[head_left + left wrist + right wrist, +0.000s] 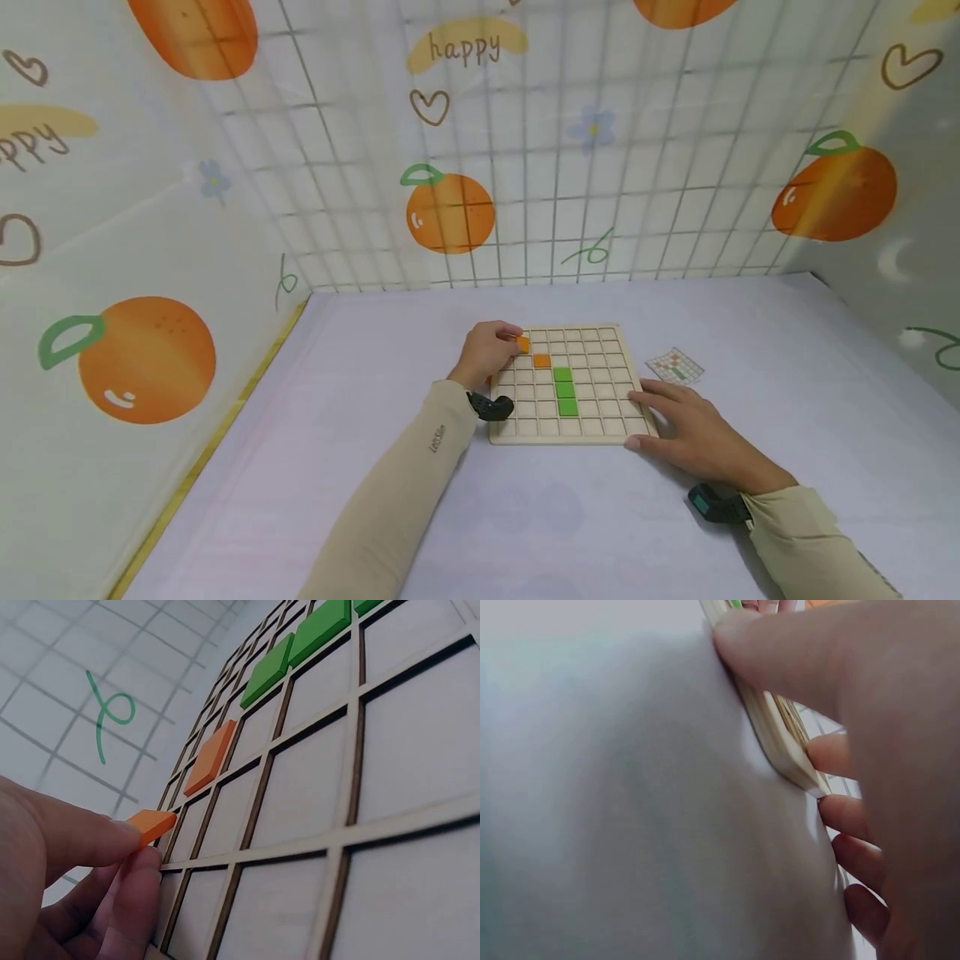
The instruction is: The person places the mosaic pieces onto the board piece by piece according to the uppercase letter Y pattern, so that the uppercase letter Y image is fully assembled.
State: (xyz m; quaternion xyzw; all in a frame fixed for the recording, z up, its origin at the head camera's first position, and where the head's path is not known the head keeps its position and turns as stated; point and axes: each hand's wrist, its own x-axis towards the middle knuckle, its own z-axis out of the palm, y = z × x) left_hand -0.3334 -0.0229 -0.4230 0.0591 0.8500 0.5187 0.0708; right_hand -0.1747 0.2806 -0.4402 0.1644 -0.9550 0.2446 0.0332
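Note:
A wooden grid board (566,440) lies on the table, slightly right of centre in the head view. Over its far-left corner, my left hand (486,354) pinches an orange square tile (154,823) between thumb and fingertips, tilted against a cell edge. Another orange tile (542,361) sits one cell diagonally nearer. Below it, three green tiles (564,390) form a column. My right hand (693,429) rests at the near-right corner, fingers spread. Its thumb (742,645) touches the board's front edge, and its index finger lies on the right rim.
A small printed card (675,367) with a coloured grid pattern lies to the right of the board. Behind the table stands a wire grid (517,250) covered by a sheet printed with oranges. More of this sheet hangs at both sides.

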